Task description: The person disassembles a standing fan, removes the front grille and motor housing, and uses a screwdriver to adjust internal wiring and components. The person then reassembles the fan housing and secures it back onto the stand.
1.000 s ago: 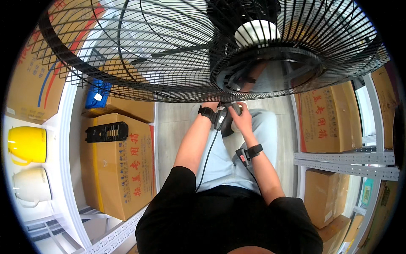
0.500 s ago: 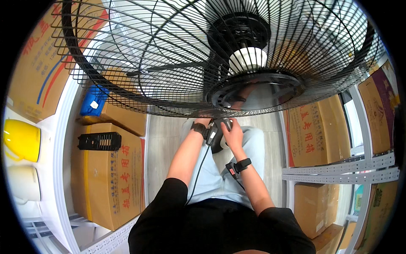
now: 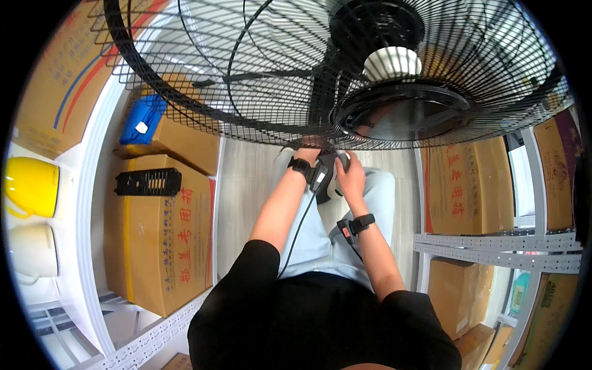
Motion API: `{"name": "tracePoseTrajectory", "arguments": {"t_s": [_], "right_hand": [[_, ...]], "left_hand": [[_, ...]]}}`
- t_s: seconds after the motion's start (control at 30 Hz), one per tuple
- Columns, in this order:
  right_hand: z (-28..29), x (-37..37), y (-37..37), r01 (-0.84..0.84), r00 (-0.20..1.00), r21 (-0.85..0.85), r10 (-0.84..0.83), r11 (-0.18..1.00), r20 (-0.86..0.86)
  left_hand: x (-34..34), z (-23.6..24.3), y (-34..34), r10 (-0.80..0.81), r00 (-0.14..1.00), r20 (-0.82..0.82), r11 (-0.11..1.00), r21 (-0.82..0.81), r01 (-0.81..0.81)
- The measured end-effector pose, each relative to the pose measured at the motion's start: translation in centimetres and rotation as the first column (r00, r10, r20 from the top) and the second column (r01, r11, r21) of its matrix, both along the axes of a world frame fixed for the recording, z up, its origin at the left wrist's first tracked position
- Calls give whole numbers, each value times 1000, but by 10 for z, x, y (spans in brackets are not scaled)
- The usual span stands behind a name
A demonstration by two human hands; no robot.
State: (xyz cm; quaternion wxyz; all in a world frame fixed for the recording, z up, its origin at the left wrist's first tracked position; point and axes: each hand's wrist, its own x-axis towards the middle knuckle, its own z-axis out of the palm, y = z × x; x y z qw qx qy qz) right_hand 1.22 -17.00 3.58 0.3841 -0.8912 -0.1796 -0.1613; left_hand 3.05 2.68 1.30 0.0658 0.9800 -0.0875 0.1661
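Observation:
A black standing fan with a wire guard (image 3: 240, 80), a white hub piece (image 3: 392, 60) and a glossy black centre disc (image 3: 401, 111) fills the top. My left hand (image 3: 307, 154) is at the dark part (image 3: 323, 161) just below the guard, its fingers hidden. My right hand (image 3: 350, 177) is closed on a dark grey piece (image 3: 342, 161) there, beside my left. Both wrists wear black bands with small devices (image 3: 356, 227), and a cable runs down from the left one. My legs (image 3: 376, 209) in light jeans lie beneath my arms.
Shelving (image 3: 493, 245) flanks me with cardboard boxes (image 3: 468, 179). On the left are a blue item (image 3: 140, 120), a black slotted plastic piece (image 3: 147, 182) on a box, a yellow container (image 3: 32, 185) and a white one (image 3: 34, 253). A pale floor (image 3: 240, 197) shows between.
The whole view has shifted down, then back up, with the shelves moving alike. My hands stay together at the fan's dark part; my right hand remains closed on the grey piece.

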Motion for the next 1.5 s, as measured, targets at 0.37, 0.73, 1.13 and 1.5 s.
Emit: {"name": "tracePoseTrajectory", "arguments": {"t_s": [0.37, 0.73, 1.13, 1.5], "right_hand": [[10, -4, 14, 303, 463, 757, 605, 578, -647], [24, 0, -1, 356, 505, 729, 536, 585, -677], [25, -3, 3, -25, 999, 66, 26, 997, -22], [26, 7, -3, 148, 672, 529, 308, 835, -674]], "left_hand": [[16, -51, 13, 50, 990, 132, 407, -908, 101], [-6, 30, -5, -28, 984, -177, 158, -973, -170], [-2, 24, 2, -8, 995, 101, 512, -854, 91], [-5, 19, 0, -54, 997, 56, 405, -911, 73]]}}
